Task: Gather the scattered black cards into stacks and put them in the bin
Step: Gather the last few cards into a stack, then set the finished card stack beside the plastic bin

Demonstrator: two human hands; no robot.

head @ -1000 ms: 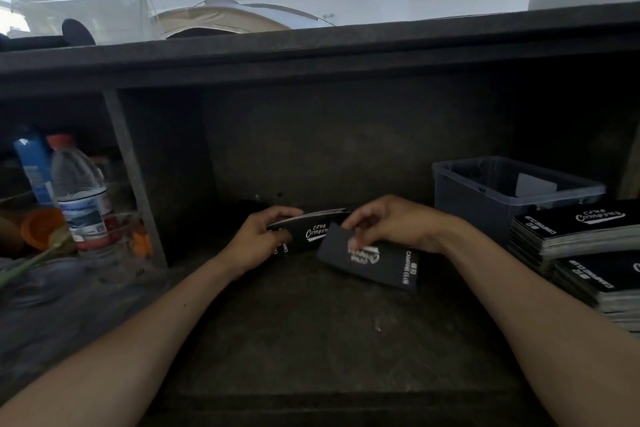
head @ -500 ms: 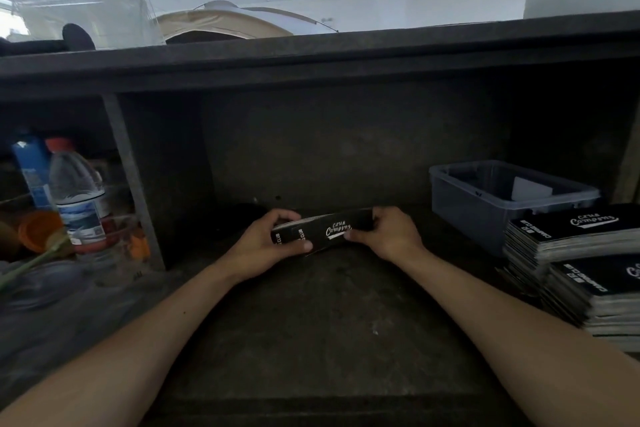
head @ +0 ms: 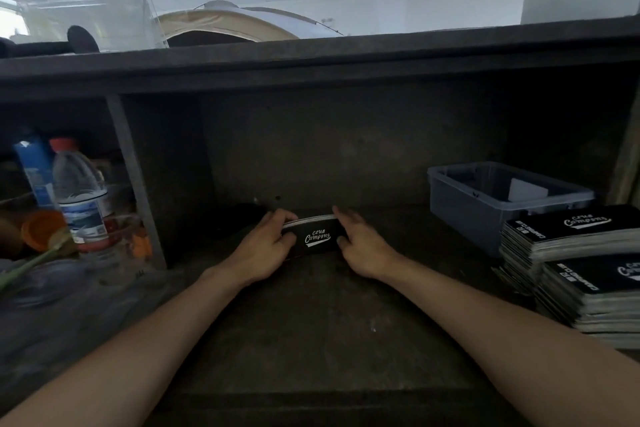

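Loose card now merged
Your left hand [head: 265, 248] and right hand [head: 362, 250] clasp the card stack [head: 317, 236], fingers [head: 277, 219] curled round its ends; bin [head: 460, 204] next, right of frame.

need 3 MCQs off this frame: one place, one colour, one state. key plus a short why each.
1. Where is the bin relative to the hands?
A. To their right, toward the back of the shelf
B. To their left, in the side compartment
C. Up on the counter top

2. What colour is the cap of the clear bottle?
A. Green
B. White
C. Red

3. What state is the card stack in?
A. Lying inside the bin
B. Held between the left hand and the right hand
C. Lying untouched on the shelf

Key:
1 A: the bin sits right of both hands, near the back wall.
2 C: the cap shows red.
3 B: each hand holds one end of the stack.
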